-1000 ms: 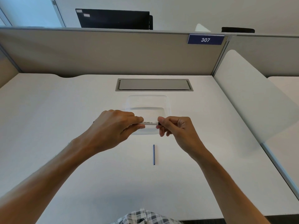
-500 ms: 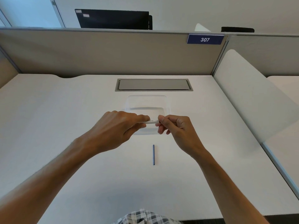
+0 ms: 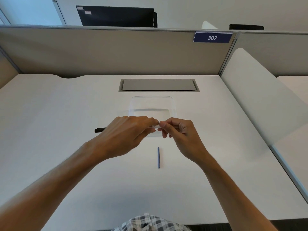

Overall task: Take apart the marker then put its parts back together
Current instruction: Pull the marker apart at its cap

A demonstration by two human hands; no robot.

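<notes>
My left hand (image 3: 126, 130) wraps around the whiteboard marker (image 3: 154, 126), fingers curled over its white barrel, and my right hand (image 3: 177, 130) pinches the barrel's right end between thumb and fingertips. Both hold it in the air above the white table (image 3: 66, 114), just over the near edge of a clear plastic container (image 3: 152, 104) that sits behind my knuckles. The marker's long axis runs left to right, about level. Its black end (image 3: 100, 130) pokes out past the left side of my left hand and points left. Only a short stretch of white barrel shows between my hands; the rest is covered by my fingers. The print there is cut off by my fingers, and I can make out what may be the letters "ARD", hardly more.

On the table nearer to me, below my hands, lies a thin blue rod (image 3: 158, 157), perhaps the marker's ink core, lying front to back and apart from everything else. Beyond the container a grey cable hatch (image 3: 158, 85) is set into the table. A beige partition (image 3: 100, 52) stands behind it, bearing a blue plate (image 3: 212, 37) that reads "307". A dark monitor (image 3: 116, 16) rises above the partition.
</notes>
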